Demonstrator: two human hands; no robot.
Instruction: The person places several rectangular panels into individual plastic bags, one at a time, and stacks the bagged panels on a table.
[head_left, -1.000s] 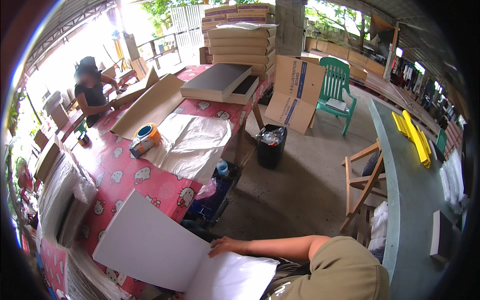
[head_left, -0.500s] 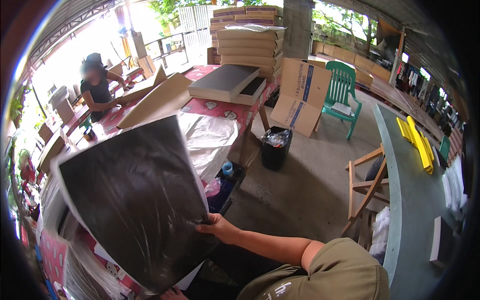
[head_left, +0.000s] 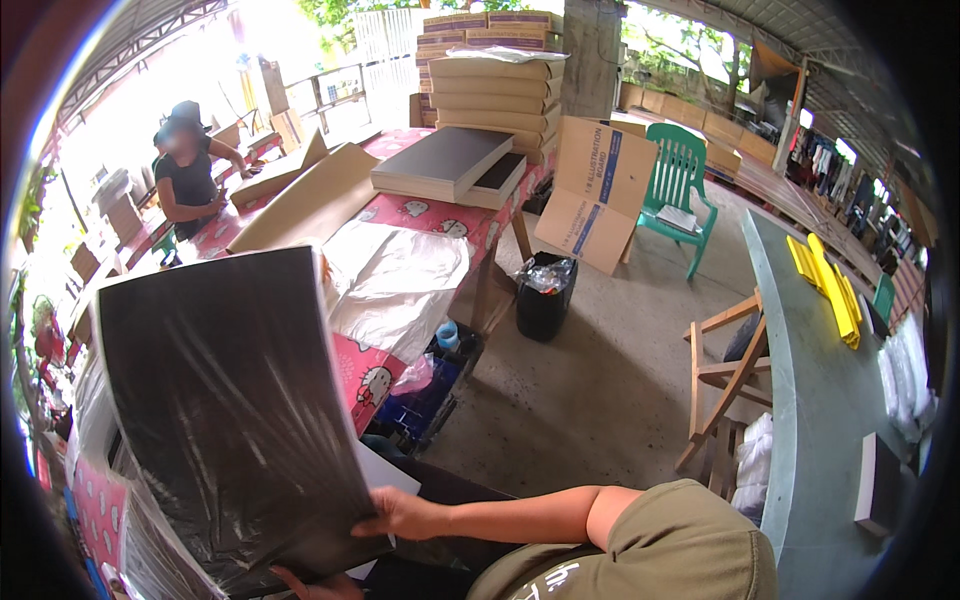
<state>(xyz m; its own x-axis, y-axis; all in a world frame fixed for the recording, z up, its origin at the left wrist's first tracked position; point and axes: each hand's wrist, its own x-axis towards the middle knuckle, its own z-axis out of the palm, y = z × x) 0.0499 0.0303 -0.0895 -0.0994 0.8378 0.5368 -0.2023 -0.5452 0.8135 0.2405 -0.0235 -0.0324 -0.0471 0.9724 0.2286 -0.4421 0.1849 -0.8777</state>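
A large black board (head_left: 220, 400) with pale edges, wrapped in clear plastic that creases and shines, stands tilted up in front of me at the left. My right hand (head_left: 398, 513) is closed on its lower right edge, thumb on the front. At the bottom of the picture my left hand (head_left: 305, 586) grips the lower edge; part of it is cut off by the frame. Below and left of the board, clear plastic sleeves (head_left: 160, 530) lie over the pink patterned table cover. A white sheet (head_left: 385, 470) shows behind the board near my right hand.
Black boards (head_left: 445, 160) lie stacked on the pink table (head_left: 360, 370), beside brown paper (head_left: 310, 195) and white plastic (head_left: 390, 275). A co-worker (head_left: 190, 175) stands at the far left. Rightward are a black bin (head_left: 546, 305), a green chair (head_left: 675, 180) and a grey-green table (head_left: 815, 420).
The wrapped board has moved down and left and turned more upright. My right hand has come down with it, and more of my left hand shows at the bottom edge.
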